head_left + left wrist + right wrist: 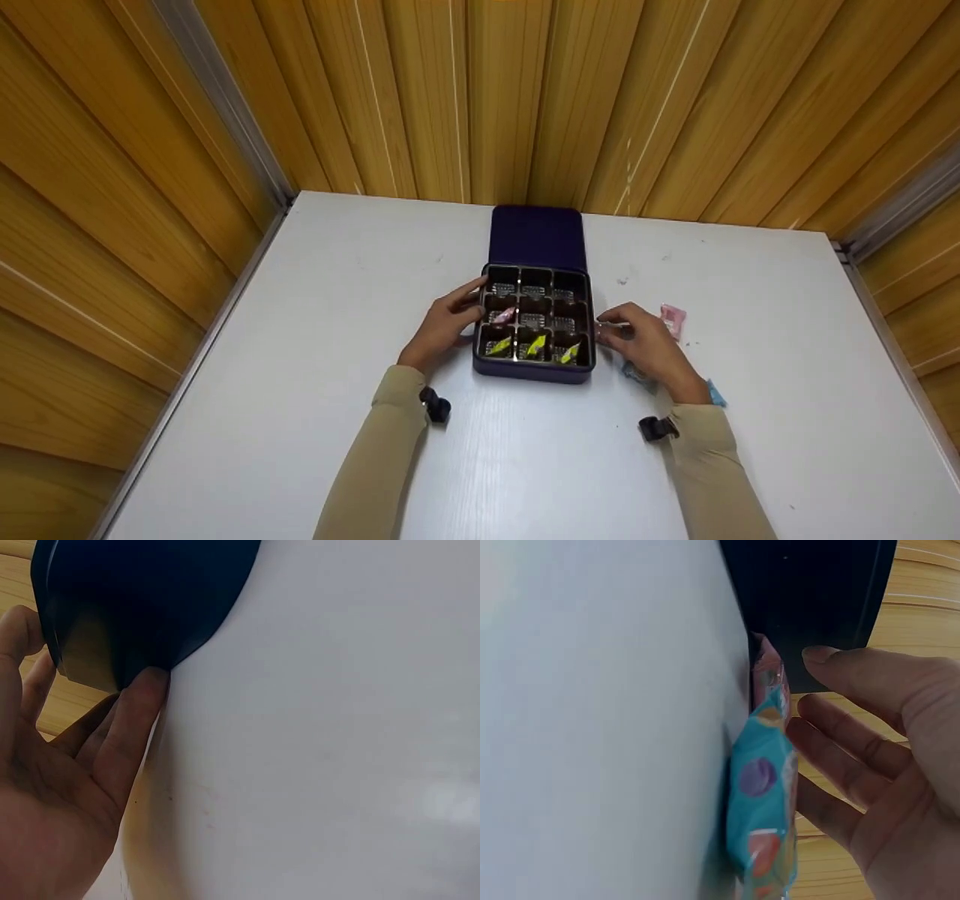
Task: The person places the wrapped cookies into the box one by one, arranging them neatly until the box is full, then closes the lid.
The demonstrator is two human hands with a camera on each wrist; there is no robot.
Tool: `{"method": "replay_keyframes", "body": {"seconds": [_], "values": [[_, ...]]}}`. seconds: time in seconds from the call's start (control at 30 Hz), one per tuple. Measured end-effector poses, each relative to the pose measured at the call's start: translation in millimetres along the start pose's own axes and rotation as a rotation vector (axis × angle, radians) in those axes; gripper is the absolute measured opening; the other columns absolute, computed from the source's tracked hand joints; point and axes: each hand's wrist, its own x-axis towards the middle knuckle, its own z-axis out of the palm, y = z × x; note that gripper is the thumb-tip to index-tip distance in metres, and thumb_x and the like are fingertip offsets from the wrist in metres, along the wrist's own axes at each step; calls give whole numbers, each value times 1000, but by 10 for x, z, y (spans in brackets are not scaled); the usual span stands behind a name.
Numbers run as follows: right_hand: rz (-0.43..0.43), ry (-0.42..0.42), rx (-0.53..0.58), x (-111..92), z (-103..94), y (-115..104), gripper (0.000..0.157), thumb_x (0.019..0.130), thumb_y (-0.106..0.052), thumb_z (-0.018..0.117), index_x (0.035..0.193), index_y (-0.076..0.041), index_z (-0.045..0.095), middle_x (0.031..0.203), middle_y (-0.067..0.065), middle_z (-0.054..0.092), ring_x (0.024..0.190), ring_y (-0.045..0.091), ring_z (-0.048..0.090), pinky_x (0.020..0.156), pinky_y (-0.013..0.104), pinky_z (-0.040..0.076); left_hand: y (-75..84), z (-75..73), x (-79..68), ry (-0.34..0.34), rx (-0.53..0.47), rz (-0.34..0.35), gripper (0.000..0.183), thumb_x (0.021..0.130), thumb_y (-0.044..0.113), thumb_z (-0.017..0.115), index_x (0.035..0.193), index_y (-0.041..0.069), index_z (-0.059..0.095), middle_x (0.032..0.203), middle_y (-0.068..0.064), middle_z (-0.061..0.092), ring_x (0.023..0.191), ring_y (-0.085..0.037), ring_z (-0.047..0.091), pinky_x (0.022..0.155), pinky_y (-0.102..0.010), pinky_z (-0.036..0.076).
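Observation:
A dark blue tin (534, 371) holds a black tray of small compartments. Yellow-green wrapped candies (536, 346) lie in its front row, and a pink wrapped candy (502, 316) sits in the left middle compartment. My left hand (444, 326) rests against the tin's left side, with fingertips touching the wall and rim; the left wrist view shows them at the corner. Beside the right wall is my right hand (643, 346), its thumb and fingers apart. A blue patterned wrapper (761, 802) stands near that palm, with a pink wrapper (769, 671) behind it.
The tin's lid (537, 236) lies folded back behind it. Right of my right hand is another pink packet (673, 321). A blue packet (716, 392) shows by the right wrist. Yellow wood-look panels (502, 97) surround the white table (337, 300).

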Motion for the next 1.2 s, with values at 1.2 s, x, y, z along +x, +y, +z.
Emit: {"method": "replay_keyframes", "body": {"seconds": [1.2], "values": [[10, -65, -96, -21, -7, 42, 27, 92, 1, 80, 118, -1, 74, 114, 14, 71, 108, 37, 68, 96, 54, 54, 26, -1, -12, -10, -24, -19, 60, 103, 15, 65, 159, 30, 53, 149, -16, 59, 126, -31, 64, 85, -50, 62]]}}
